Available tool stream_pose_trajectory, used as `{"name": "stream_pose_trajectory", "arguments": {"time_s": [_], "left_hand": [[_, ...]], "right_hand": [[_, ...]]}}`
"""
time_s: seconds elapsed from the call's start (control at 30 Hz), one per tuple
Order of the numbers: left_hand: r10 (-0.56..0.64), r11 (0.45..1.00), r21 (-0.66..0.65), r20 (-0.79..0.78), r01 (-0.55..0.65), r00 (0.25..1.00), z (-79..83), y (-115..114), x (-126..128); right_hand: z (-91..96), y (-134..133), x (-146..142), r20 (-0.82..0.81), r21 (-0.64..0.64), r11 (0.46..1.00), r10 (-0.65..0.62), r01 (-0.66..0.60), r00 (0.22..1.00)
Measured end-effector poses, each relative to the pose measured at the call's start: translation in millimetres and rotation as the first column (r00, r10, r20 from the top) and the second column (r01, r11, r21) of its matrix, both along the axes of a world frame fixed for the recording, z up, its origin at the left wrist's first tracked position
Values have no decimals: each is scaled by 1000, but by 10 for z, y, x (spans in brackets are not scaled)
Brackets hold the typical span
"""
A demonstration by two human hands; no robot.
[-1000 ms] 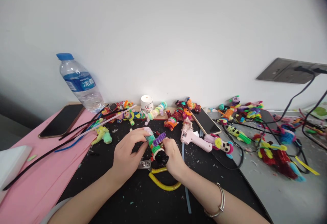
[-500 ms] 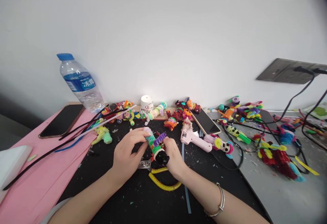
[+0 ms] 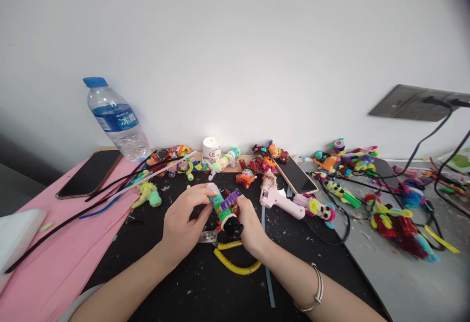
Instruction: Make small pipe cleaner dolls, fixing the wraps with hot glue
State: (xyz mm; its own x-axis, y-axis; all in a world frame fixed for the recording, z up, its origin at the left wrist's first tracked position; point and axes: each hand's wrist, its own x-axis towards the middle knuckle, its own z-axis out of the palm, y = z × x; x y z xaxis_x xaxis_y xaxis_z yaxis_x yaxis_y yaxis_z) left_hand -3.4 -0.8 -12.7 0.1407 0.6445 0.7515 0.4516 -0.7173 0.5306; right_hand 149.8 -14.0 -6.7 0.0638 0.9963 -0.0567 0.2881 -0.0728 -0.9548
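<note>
A pipe-cleaner figure (image 3: 217, 203) in teal, green, white and black lies tilted between my two hands. My left hand (image 3: 183, 221) pinches its upper end, by a pale pink piece, between thumb and fingers. On its right side sits a purple coil (image 3: 229, 199), and my right hand (image 3: 251, 229) is closed around that side of the figure, its fingertips partly hidden. Below the figure rests a metal-headed tool with yellow handles (image 3: 237, 267), partly covered by my hands. Close to my right hand is a pink hot glue gun (image 3: 281, 201).
Several pipe-cleaner figures (image 3: 253, 169) line the wall, around a white paper cup (image 3: 211, 149). A water bottle (image 3: 117, 116) leans at left near a phone (image 3: 89, 174); another phone (image 3: 296, 175) lies behind the glue gun. Black cables (image 3: 407, 165) run from the wall socket (image 3: 411, 102) at right.
Very little differs. Both hands keep their grip on the figure; the purple coil and my right fingertips have shifted very slightly.
</note>
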Motion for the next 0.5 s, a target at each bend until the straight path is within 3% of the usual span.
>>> {"name": "stream_pose_trajectory", "arguments": {"time_s": [0.4, 0.5], "left_hand": [[-16, 999, 40, 1, 16, 1000, -2, 26, 9], [-13, 999, 31, 4, 13, 1000, -6, 13, -1]], "right_hand": [[-58, -34, 55, 221, 94, 981, 144, -168, 965], [-90, -33, 63, 244, 192, 964, 133, -182, 961]]}}
